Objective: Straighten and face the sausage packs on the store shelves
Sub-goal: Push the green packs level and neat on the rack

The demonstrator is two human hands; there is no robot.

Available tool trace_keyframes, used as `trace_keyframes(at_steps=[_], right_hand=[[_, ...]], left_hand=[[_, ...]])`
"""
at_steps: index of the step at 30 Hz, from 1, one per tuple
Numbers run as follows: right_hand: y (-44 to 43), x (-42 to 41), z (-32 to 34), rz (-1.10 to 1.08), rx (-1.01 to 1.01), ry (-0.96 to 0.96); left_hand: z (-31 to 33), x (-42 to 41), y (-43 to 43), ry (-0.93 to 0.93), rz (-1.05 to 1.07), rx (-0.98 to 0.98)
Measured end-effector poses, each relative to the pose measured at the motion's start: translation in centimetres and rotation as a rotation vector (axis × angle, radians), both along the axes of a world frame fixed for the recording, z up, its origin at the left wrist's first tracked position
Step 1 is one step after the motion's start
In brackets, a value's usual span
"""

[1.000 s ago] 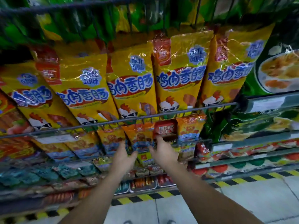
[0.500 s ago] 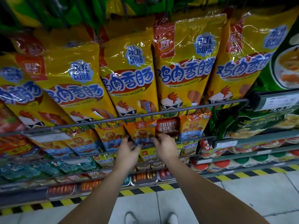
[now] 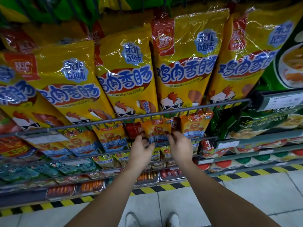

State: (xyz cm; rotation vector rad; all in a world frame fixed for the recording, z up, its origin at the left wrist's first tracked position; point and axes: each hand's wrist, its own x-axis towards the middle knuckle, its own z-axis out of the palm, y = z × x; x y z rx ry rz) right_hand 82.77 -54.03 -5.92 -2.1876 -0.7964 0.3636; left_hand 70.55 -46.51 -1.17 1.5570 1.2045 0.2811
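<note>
An orange sausage pack with a lion [image 3: 157,130] stands on the second shelf, just under the upper wire rail [image 3: 180,110]. My left hand [image 3: 142,151] grips its lower left edge and my right hand [image 3: 180,147] pinches its lower right edge. More lion packs [image 3: 111,136] line the same shelf to the left, and another lion pack [image 3: 195,128] stands to the right. A red pack [image 3: 134,130] sits partly hidden behind the held one. Large yellow chicken sausage bags [image 3: 185,68] fill the shelf above, leaning forward.
Green bags [image 3: 255,125] stand on the right of the shelves. Lower shelves hold small green and teal packs [image 3: 105,161] and trays of red sausages [image 3: 147,176]. A yellow-black striped edge [image 3: 164,188] runs along the base above the tiled floor. My shoes [image 3: 131,218] show below.
Both hands have closed in from the shelf rail onto the orange lion pack, which now stands in front of the red pack. My view has moved closer to the shelves.
</note>
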Motion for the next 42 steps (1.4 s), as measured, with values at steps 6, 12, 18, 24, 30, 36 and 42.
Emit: trace_keyframes(at_steps=[6, 12, 18, 24, 30, 36, 42], right_hand=[[-0.4, 0.8, -0.2, -0.036, -0.07, 0.034], [-0.3, 0.9, -0.3, -0.042, -0.091, 0.035], [-0.9, 1.3, -0.7, -0.02, -0.094, 0.015], [-1.7, 0.7, -0.2, -0.04, -0.072, -0.025], [-1.9, -1.7, 0.7, -0.096, 0.004, -0.101], [1.5, -6.0, 0.7, 0.233, 0.042, -0.047], [6.6, -9.4, 1.7, 0.359, -0.109, -0.02]], left_hand=[[-0.4, 0.8, -0.3, -0.001, -0.037, -0.018], [-0.6, 0.8, 0.2, 0.018, -0.061, -0.047], [-1.0, 0.6, 0.3, 0.044, -0.096, -0.051], [-1.0, -0.5, 1.0, 0.105, -0.064, 0.037], [-0.8, -4.5, 2.6, 0.154, 0.087, 0.161], [-0.5, -8.6, 4.7, 0.218, 0.239, 0.234], [-0.8, -10.7, 6.0, 0.216, 0.3, 0.23]])
